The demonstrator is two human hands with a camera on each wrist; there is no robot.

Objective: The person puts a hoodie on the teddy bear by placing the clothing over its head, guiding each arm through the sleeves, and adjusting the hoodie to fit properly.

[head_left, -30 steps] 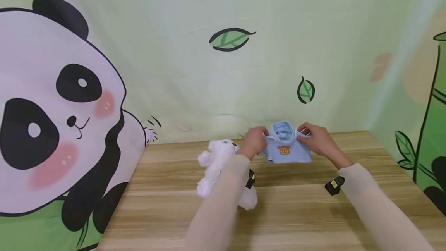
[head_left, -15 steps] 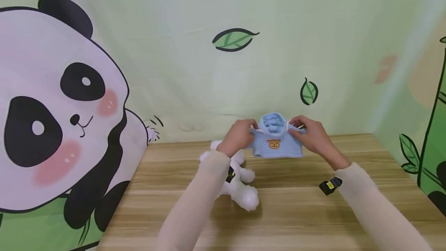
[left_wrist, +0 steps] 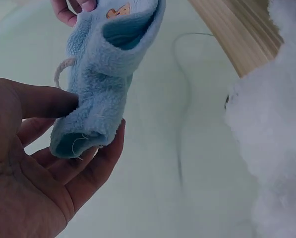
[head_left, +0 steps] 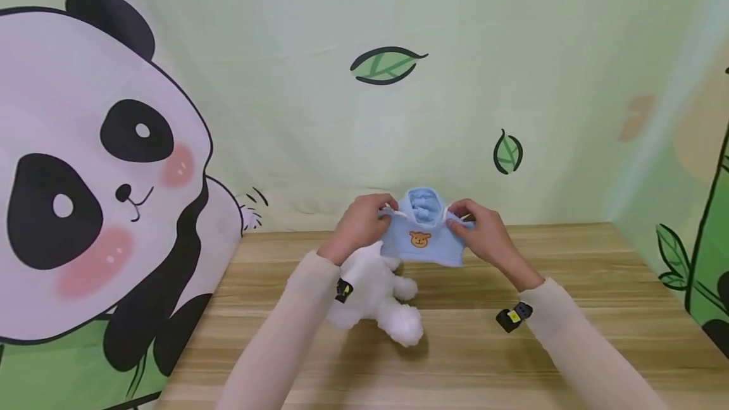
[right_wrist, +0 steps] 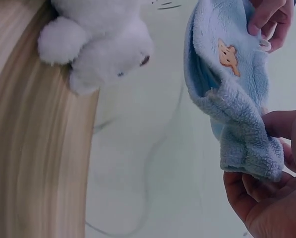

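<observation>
Blue hoodie (head_left: 435,245) — left hand (head_left: 361,220) pinching one sleeve (left_wrist: 95,109), right hand (head_left: 484,229) other — white plush toy (head_left: 376,290) on surface (head_left: 455,359)

The sweater (head_left: 438,248) is between the left hand (head_left: 362,223) and the right hand (head_left: 486,233), apparently above the back part of the table (head_left: 484,366). On the table lies the toy (head_left: 373,293), nearer and more to the left, partly behind the left sleeve (head_left: 285,328). The wall (head_left: 285,112) is behind the table, and the panda picture (head_left: 62,100) is at the table's left.
</observation>
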